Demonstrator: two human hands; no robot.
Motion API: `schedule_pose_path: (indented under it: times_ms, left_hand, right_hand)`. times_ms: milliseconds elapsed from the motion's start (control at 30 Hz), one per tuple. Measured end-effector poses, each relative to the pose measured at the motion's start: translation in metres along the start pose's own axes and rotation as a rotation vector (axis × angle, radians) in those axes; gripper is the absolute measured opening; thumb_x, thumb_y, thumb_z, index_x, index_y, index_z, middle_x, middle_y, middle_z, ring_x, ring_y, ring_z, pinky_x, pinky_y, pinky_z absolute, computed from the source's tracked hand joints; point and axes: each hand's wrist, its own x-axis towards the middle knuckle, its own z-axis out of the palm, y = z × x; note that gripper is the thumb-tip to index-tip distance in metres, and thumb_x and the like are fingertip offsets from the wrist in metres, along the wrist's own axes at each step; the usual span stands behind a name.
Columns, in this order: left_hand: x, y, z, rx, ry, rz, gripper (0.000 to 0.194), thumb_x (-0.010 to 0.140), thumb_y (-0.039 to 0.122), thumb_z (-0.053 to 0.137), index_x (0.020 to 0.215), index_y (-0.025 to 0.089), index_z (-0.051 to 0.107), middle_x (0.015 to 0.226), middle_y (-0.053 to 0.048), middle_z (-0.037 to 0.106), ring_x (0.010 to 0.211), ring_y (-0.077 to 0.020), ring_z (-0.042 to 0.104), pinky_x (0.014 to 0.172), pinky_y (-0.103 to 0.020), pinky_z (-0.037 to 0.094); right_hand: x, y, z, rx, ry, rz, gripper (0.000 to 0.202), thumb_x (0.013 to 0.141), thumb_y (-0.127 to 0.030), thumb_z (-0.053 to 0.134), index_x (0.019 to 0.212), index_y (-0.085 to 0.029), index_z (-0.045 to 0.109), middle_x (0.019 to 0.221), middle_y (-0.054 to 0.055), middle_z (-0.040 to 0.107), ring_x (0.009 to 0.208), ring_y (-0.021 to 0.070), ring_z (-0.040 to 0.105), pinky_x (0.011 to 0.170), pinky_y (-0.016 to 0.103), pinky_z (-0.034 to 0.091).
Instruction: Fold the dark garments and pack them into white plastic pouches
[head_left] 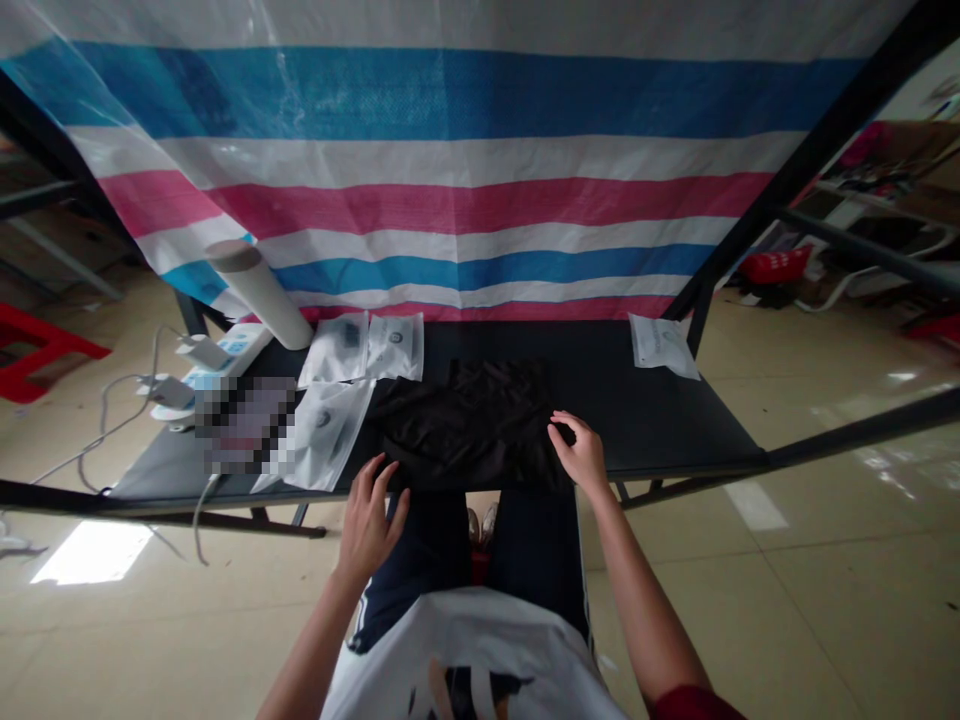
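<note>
A piece of black cloth [480,425], wrinkled and spread out, lies at the middle of the black table, reaching its front edge. My left hand [371,520] is at the table's front edge by the cloth's lower left corner, fingers apart and nothing held. At the cloth's right edge is my right hand [581,455], its thumb and forefinger curved with a gap between them. Whether its fingertips touch the cloth is hard to tell. The cloth's kind cannot be made out because its folds are dark.
Left of the cloth are several frosted plastic pouches [322,430], a blurred-out phone-like object [247,425], a white bottle [262,295] and a power strip [229,355] with chargers. Another pouch [664,345] sits at the back right. A striped tarp [450,160] hangs behind the table [675,430].
</note>
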Motion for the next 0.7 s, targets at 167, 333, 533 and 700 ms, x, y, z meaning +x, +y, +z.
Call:
schedule_pose_path:
  times_ms: [167, 333, 533, 700]
  left_hand:
    - [-0.010, -0.007, -0.004, 0.103, -0.032, -0.040, 0.057, 0.095, 0.039, 0.047, 0.147, 0.021, 0.031, 0.152, -0.017, 0.035, 0.141, -0.0354, 0.032, 0.112, -0.055, 0.035]
    - [-0.004, -0.004, -0.002, 0.175, -0.036, -0.098, 0.063, 0.095, 0.043, 0.045, 0.151, 0.018, 0.027, 0.155, -0.018, 0.032, 0.143, -0.0379, 0.030, 0.112, -0.056, 0.033]
    - [0.001, 0.002, -0.002, 0.163, -0.031, -0.119, 0.068, 0.096, 0.045, 0.043, 0.154, 0.018, 0.020, 0.154, -0.019, 0.034, 0.143, -0.0369, 0.029, 0.112, -0.056, 0.032]
    - [0.007, 0.002, 0.002, 0.138, -0.078, -0.140, 0.061, 0.097, 0.045, 0.041, 0.152, 0.020, 0.028, 0.152, -0.017, 0.039, 0.144, -0.0338, 0.031, 0.113, -0.058, 0.029]
  right_hand:
    - [0.000, 0.001, 0.002, -0.021, 0.004, -0.015, 0.028, 0.088, -0.043, 0.054, 0.096, -0.021, 0.070, 0.112, 0.012, 0.072, 0.114, 0.0284, 0.063, 0.100, 0.046, 0.049]
    - [-0.001, 0.000, 0.002, -0.036, 0.004, -0.026, 0.027, 0.088, -0.040, 0.054, 0.097, -0.021, 0.070, 0.112, 0.012, 0.071, 0.114, 0.0279, 0.063, 0.099, 0.046, 0.049]
    - [-0.002, 0.000, 0.002, -0.045, 0.006, -0.037, 0.025, 0.089, -0.039, 0.054, 0.097, -0.021, 0.070, 0.112, 0.011, 0.071, 0.114, 0.0279, 0.063, 0.098, 0.045, 0.050]
    - [-0.002, 0.002, 0.004, -0.055, 0.012, -0.044, 0.026, 0.088, -0.039, 0.054, 0.098, -0.022, 0.070, 0.113, 0.011, 0.071, 0.115, 0.0291, 0.063, 0.099, 0.047, 0.050]
